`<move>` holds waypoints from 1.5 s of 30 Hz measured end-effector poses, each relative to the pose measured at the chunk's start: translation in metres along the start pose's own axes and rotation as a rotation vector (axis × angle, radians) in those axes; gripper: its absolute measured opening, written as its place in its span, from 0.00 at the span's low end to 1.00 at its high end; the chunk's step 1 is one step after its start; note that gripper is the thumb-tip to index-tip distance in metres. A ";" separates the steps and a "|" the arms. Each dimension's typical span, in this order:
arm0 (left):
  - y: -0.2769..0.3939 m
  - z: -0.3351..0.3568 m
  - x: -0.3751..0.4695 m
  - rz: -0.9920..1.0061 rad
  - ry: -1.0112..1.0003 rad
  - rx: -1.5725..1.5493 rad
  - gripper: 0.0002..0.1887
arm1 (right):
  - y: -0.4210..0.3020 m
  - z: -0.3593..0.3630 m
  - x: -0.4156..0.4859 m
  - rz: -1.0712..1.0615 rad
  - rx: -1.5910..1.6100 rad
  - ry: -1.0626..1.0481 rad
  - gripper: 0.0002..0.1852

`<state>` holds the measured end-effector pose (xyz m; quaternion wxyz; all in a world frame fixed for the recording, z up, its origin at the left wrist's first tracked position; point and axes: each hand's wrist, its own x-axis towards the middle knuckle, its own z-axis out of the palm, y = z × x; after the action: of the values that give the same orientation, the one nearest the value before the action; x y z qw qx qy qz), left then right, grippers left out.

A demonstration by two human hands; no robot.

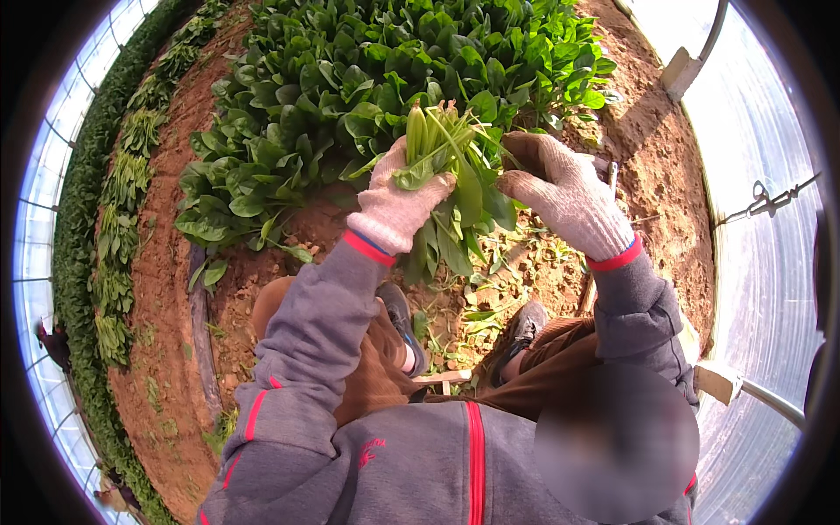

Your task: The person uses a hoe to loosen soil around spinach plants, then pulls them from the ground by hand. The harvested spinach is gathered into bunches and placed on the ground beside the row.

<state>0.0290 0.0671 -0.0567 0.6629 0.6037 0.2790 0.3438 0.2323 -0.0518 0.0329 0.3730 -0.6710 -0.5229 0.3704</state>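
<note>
My left hand (410, 197), in a pale knitted work glove, holds a bunch of leafy greens that look like spinach (469, 190). The cut stem ends point up and away from me, and the leaves hang down to the right. My right hand (564, 190), gloved the same way with soiled fingertips, is just right of the bunch. Its thumb and fingers are apart, and I cannot tell whether a thin stalk by the fingertips touches them. Behind both hands grows a dense bed of the same dark green plants (394, 59).
Loose leaves (485, 318) litter the soil between my shoes. A dark pole (202, 328) lies at left, beyond it a row of laid-out greens (121, 243) and another planted bed (75, 216). Plastic sheeting (768, 262) with metal framing stands at right. People are partly visible at far left.
</note>
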 end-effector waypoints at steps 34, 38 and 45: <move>0.049 0.057 0.003 0.524 0.080 1.094 0.58 | -0.004 0.048 0.024 -0.062 1.222 0.338 0.16; 0.041 0.059 0.009 0.556 0.152 1.191 0.51 | 0.002 0.042 0.026 -0.048 1.231 0.297 0.15; 0.079 0.007 0.005 0.526 0.236 1.505 0.35 | -0.002 0.036 0.037 0.024 1.273 0.188 0.24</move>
<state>0.0284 0.0695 0.0223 -0.0579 0.8941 0.3528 0.2699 0.2061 -0.0116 0.0149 0.7384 -0.3536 -0.1585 0.5520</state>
